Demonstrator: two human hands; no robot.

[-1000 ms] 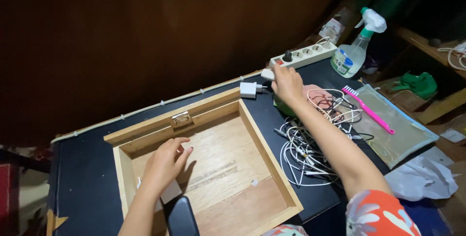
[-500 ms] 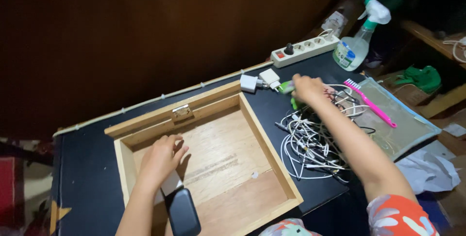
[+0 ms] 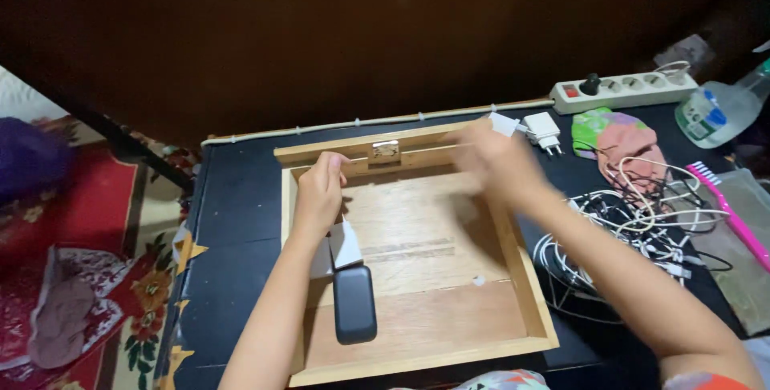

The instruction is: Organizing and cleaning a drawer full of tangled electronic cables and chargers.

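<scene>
- shallow open wooden box (image 3: pixel 417 278) lies flat on the black table (image 3: pixel 233 222), long axis left-right, metal latch (image 3: pixel 385 149) facing away.
- left hand (image 3: pixel 318 193) curled on its far-left inner corner.
- right hand (image 3: pixel 497 161) blurred over far rim; grip unclear.

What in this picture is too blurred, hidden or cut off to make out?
- Right hand: motion-blurred over the wooden box; whether its fingers hold anything is unclear.
- White pieces beside the black device: partly under the left hand and wrist.
- Spray bottle: top cut off by the right edge.
- Cables: too tangled to count.
</scene>
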